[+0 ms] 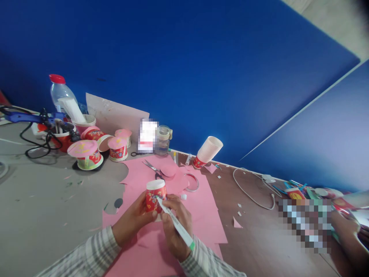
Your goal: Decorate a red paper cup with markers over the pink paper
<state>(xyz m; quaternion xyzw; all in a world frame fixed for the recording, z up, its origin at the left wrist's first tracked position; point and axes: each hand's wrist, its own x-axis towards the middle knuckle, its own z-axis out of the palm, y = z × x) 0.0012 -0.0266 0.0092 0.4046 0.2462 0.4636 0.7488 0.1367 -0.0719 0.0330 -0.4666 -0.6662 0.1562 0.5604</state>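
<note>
My left hand (140, 217) is wrapped around a red patterned paper cup (152, 198), which stands upside down with its white base up. In my right hand (178, 223) is a white marker (177, 225) with a green end. Its tip meets the cup's printed side, and the fingers of this hand also rest near the cup. Beneath both hands lie pink paper sheets (204, 219). Just beyond the cup are scissors (151, 166), pink paper cut-outs (170, 168) and a roll of tape (197, 182).
Decorated cups with pink tops (118, 148) stand at the left, near a clear bottle (62, 90). A leaning stack of paper cups (209, 152) and a white cable (245, 202) are to the right. At the far right is another person's hand (344, 225). A blue partition (187, 69) rises behind.
</note>
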